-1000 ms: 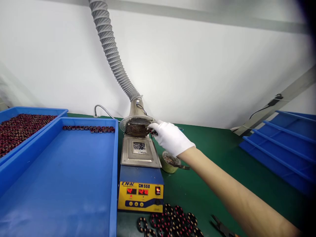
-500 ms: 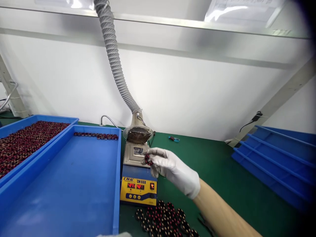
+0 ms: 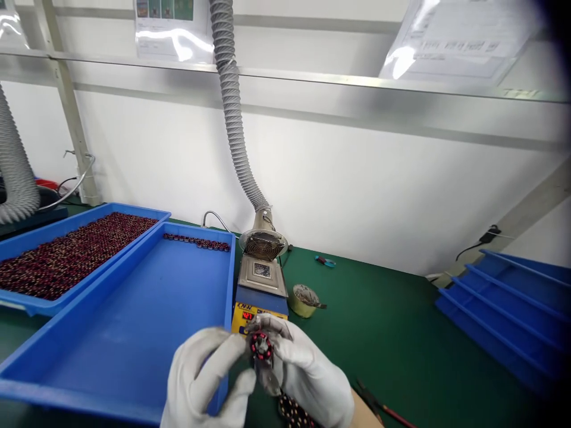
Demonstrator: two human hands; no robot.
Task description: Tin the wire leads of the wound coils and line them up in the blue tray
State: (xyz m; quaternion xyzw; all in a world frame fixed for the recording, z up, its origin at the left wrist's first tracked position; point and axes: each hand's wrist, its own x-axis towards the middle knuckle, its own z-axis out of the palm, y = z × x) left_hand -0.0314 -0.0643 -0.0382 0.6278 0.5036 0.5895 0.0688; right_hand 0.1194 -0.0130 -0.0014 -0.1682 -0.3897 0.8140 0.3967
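In the head view, my right hand (image 3: 307, 371), in a white glove with dark-stained fingertips, pinches a small motor stator (image 3: 261, 346) with a black core and red coils around it. Its round face is turned toward me. My left hand (image 3: 207, 377), also gloved, comes in from the left with thumb and fingers apart. The left fingertips are close to the stator's left edge; whether they touch is hard to see. Behind both hands stands the solder pot (image 3: 263, 288) with a yellow front panel, partly covered by them. More stators (image 3: 294, 413) lie on the table below my right hand.
A blue tray (image 3: 134, 333) holds a row of stators at its far end. Left of it, another blue tray (image 3: 80, 255) is full of them. Right of the pot are a small yellowish cup (image 3: 304, 300), cutters (image 3: 325, 261) and stacked blue trays (image 3: 504, 315). A ducted hose (image 3: 236, 119) hangs above.
My right hand has drawn the stator back from the solder pot toward me. My left hand has risen into view beside it. The camera view has shifted, showing the cup.
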